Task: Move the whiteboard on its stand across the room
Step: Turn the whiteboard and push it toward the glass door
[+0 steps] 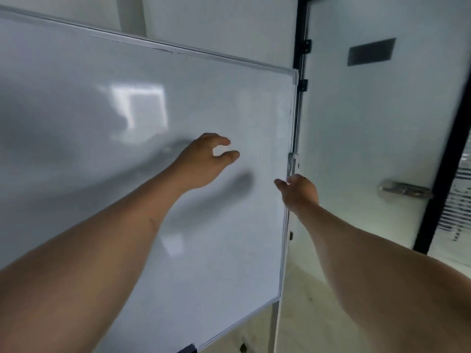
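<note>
No legible text or labels anywhere.

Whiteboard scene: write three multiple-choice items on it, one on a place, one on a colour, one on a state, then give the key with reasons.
1. Where is the right hand?
A. at the whiteboard's right edge
B. on the door handle
C. on the floor

2. What colour is the door frame?
A. red
B. black
C. yellow

3. How is the left hand?
A. clenched round a marker
B. flat in a fist on the floor
C. open, fingers curled, in front of the board's surface

Key: 1 A, the hand sits at the whiteboard frame's right side, apart from the door handle. 2 B, the frame and hinges are black. 3 C, it holds nothing.
</note>
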Tool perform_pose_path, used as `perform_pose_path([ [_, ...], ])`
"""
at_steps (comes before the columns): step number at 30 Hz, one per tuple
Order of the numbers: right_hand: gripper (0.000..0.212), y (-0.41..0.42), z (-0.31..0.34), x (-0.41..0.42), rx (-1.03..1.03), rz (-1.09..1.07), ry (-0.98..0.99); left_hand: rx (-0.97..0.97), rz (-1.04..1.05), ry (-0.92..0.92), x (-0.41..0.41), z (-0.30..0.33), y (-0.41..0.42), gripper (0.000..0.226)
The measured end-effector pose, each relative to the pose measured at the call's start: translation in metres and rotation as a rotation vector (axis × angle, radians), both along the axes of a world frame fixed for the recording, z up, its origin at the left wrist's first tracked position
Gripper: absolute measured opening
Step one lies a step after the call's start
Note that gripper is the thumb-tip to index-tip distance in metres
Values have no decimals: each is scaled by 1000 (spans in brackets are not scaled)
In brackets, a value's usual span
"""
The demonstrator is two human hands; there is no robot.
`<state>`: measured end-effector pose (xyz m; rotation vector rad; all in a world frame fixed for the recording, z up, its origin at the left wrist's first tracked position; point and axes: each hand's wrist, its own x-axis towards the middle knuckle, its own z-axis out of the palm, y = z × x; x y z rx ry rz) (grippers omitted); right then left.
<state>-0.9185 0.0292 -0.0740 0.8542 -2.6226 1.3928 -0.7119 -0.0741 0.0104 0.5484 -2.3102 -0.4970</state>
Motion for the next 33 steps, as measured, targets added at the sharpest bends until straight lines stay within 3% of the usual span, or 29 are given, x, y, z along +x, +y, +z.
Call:
perform_pose_path([
  [7, 72, -13, -47, -185, 144, 107, -301, -275, 14, -288, -203, -15, -15, 56],
  [11, 65, -51, -75, -250, 199, 274, -338, -429, 95, -375, -269, -14, -38, 58],
  [14, 94, -74, -82, -266, 199, 379, -360, -604, 107, -457, -302, -21, -50, 58],
  [15, 86, -79, -82, -267, 205, 411, -362, -665, 90, -478, -311, -26, -53, 57],
  [17, 50, -86, -83, -268, 215, 448, -324, -786, 54, -510, -323, -36, -57, 56],
  [18, 46, -90, -83, -271, 226, 466, -280, -841, 46, -532, -328, -41, -60, 56],
  [23, 51, -100, -85, -279, 232, 498, -216, -1021, 70, -498, -343, -58, -77, 46],
  [33, 49, -133, -86, -288, 191, 507, -239, -1062, 104, -473, -356, -63, -108, 46],
])
